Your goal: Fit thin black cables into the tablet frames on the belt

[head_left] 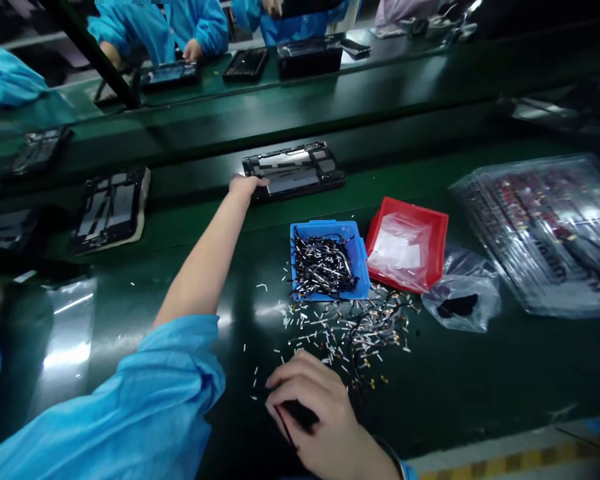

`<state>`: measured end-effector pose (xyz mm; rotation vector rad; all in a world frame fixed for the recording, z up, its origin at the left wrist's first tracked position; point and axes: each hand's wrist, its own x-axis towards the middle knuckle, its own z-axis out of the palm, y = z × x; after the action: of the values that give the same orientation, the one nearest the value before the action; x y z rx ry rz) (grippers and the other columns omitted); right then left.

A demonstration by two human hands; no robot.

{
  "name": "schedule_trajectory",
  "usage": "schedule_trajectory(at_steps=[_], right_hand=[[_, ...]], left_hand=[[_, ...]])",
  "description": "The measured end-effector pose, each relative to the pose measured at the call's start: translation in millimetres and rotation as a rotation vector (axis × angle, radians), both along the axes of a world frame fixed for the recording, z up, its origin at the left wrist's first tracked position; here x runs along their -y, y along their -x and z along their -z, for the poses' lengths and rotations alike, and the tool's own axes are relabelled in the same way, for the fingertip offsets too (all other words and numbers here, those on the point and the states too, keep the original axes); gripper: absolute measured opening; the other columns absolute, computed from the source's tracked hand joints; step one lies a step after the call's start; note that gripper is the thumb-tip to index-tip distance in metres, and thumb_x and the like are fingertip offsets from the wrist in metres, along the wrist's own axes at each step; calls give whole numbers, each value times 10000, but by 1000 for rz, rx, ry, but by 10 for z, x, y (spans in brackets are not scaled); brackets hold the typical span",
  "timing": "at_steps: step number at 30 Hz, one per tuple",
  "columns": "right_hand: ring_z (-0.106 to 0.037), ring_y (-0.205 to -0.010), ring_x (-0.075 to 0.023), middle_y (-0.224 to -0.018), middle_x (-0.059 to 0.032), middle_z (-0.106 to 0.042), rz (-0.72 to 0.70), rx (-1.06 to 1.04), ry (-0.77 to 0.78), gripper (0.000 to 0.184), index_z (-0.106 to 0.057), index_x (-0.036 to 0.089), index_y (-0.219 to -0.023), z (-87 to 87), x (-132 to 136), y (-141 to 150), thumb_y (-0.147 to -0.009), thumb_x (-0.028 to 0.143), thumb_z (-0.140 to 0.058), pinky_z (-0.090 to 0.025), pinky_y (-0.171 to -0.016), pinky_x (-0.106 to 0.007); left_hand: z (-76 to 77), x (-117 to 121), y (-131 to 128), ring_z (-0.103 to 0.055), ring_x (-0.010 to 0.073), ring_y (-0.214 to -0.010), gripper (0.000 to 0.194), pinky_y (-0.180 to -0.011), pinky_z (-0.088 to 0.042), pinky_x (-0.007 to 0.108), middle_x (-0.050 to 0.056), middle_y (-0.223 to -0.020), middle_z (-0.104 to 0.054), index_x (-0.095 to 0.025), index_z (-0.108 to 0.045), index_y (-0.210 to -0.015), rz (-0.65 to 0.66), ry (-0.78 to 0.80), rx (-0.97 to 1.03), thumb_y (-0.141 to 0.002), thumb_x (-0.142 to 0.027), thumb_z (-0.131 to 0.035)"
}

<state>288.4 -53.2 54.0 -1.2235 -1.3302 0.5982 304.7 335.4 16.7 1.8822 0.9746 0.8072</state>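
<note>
Gripping the near-left corner of the open device (pixel 300 175), the left hand (pixel 243 187) has its thumb over the edge; its other fingers are largely hidden. The device lies on the green surface (pixel 480 387) at eleven o'clock from the blue bin (pixel 363 268). At six o'clock from that bin, the right hand (pixel 325 410) is curled, thumb and forefinger nearly together, seemingly on a thin dark strand (pixel 284 427).

The work looks partway along: many dark strips (pixel 323 263) sit inside the blue bin, while loose cables and white slivers (pixel 367 327) remain scattered outside it, around five o'clock. The device's interior is exposed, with no cover over it; whether any part in it is finished, I cannot tell. A second open device (pixel 111 207) lies toward nine o'clock. The red bin (pixel 437 257) holding clear plastic and the stacked clear trays (pixel 545 233) are toward three o'clock.
</note>
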Motion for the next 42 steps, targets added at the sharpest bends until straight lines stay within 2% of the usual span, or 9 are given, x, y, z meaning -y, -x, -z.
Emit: schedule_trajectory(at_steps=[4,8,14,21,25,28,33,38,42], right_hand=[[-640,-698,-128,-789,-40,-705,23,-2,-11,227,-608,197,-789,24,10,9,-740,-8,-524,-545,-640,-264],[-629,-666,-121,-738,-38,-695,21,30,-100,228,-567,190,-742,71,1,40,-722,-24,-489,-542,-624,-255],[-641,-663,-114,-708,-17,-683,146,35,-115,213,-574,193,-737,48,-15,-9,-781,-13,-545,-529,-627,-252],[-666,-714,-134,-767,-10,-702,154,-150,28,118,-625,210,-718,99,-30,-77,-752,123,-697,-505,-575,-244],[-667,-718,-138,-736,4,-694,81,-260,118,126,-640,217,-696,96,-65,51,-709,150,-746,-523,-623,-260],[-644,-682,-129,-704,11,-674,21,-234,202,125,-647,218,-695,7,-140,283,-691,160,-757,-520,-630,-266],[-602,-642,-123,-689,6,-648,-178,-191,458,168,-635,199,-683,-63,-414,693,-662,270,-786,-500,-590,-276],[-598,-656,-130,-710,-15,-657,-282,-218,623,187,-623,190,-660,-3,-592,841,-641,294,-778,-491,-574,-282],[-578,-628,-123,-676,-4,-632,-258,-166,660,159,-593,189,-651,39,-621,869,-652,249,-740,-467,-567,-280]], left_hand=[[-173,133,21,-651,202,-890,183,-757,-521,350,25,-762,-682,-158,-589,-748,-91,311,57,-712,-265,-733],[-386,595,176,-661,189,-920,64,-793,-543,305,48,-806,-691,-166,-615,-755,-154,480,229,-709,-161,-659],[-636,1907,1372,-664,141,-822,169,-759,-531,191,8,-802,-696,-157,-643,-717,-388,522,612,-594,-93,-741],[-277,3570,2533,-629,101,-649,375,-606,-507,159,-37,-694,-648,-178,-631,-760,-753,662,561,-521,-270,-906],[-38,4148,2686,-657,196,-887,320,-733,-559,309,39,-963,-685,-211,-631,-991,-353,767,397,-785,-426,-746],[29,4329,2781,-616,227,-1017,289,-819,-551,402,88,-1170,-617,-210,-585,-1175,-25,796,225,-918,-341,-603],[15,4281,3054,-590,289,-1156,416,-863,-504,442,66,-1059,-686,-167,-676,-995,61,778,173,-884,-538,-528],[-58,3947,3299,-627,308,-1126,336,-826,-556,477,67,-878,-733,-264,-724,-1004,6,28,-96,-831,-519,-590],[-27,3592,3318,-643,234,-1086,267,-918,-542,463,89,-1120,-697,-240,-630,-1167,-107,-157,-115,-920,-231,-530]])
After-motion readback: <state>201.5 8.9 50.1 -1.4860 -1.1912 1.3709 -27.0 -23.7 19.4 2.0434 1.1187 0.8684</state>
